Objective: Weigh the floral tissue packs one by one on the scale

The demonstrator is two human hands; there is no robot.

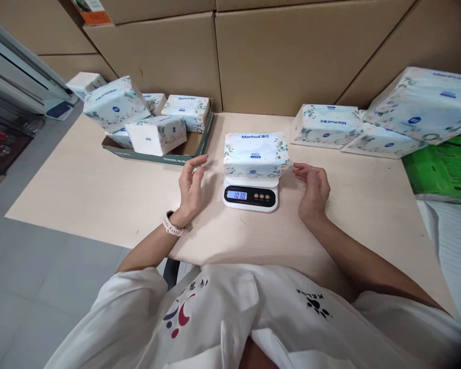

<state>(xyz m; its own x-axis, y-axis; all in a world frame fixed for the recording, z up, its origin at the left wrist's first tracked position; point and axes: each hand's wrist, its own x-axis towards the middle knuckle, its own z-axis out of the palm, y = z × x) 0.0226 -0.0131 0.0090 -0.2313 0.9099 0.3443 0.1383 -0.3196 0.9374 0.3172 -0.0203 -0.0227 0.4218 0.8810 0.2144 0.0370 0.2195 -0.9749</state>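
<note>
Tissue pack (255,152): lies flat on the platform of the scale (250,195), at twelve o'clock from us on the table (100,195). It overhangs the platform on both sides.
Left hand (191,187): at nine o'clock of the scale, fingers spread and loosely curled, holding nothing, clear of the pack.
Right hand (314,189): at three o'clock of the scale, fingers loosely spread, empty. Its fingertips (295,168) are just beside the pack's edge; we cannot tell whether they touch it.
Display (236,195): lit, digits appear to read 1030; we cannot make out a decimal point.
Surroundings: a tray (146,155) of similar packs (115,102) at ten o'clock, further packs (326,124) at two o'clock, and cardboard boxes (284,56) behind.
Judgement on reading: we consider a fair reading needs both hands fully off the pack, the right fingertips especially.
Judgement on seating: the pack should sit centred, its overhang touching neither the table nor the neighbouring packs.
Risk: a resting finger or a brushing wrist would, in our view, falsify the figure.
</note>
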